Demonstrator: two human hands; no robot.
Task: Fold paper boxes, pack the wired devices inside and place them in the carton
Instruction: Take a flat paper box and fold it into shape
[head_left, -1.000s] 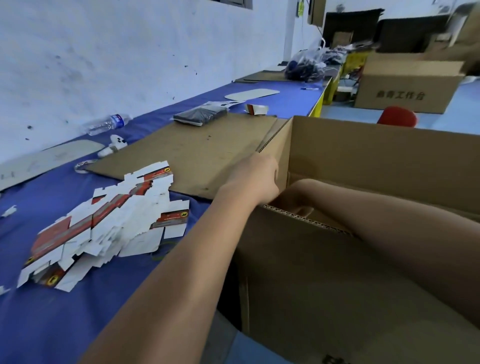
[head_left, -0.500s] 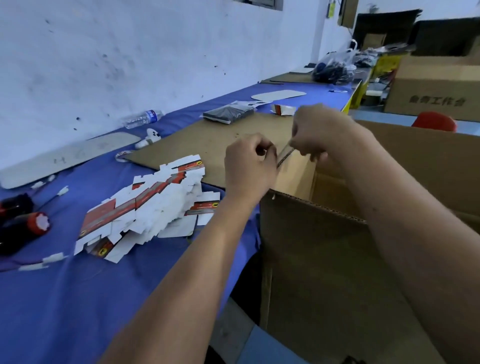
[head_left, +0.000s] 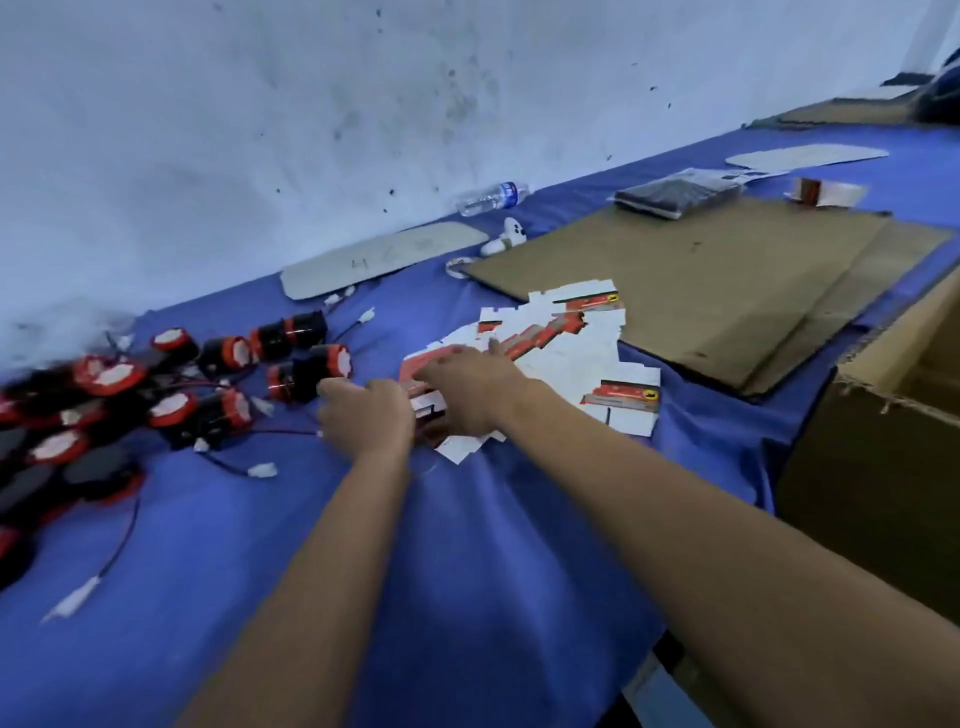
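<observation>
Blue cloth covered the bench, and on it I had both hands down at the near end of the blanks, the loose heap of flat white-and-red box cutouts. My left hand sat at the heap's left edge with its fingers curled under; motion blur kept me from telling whether it had hold of a blank or only touched one. My right hand lay over the top of the heap, fingers stretched forward and fairly flat, pressing rather than gripping as far as I could make out. The devices, black and red with trailing wires and white plugs, were piled just to the left of my left hand, none of them boxed. The carton stood open at the bench's right edge, well apart from the hands. I judged the step in hand to be pulling one blank off the heap, so the folding had not yet begun. The next move called for separating a single sheet cleanly, lifting it clear, then creasing its flaps.
</observation>
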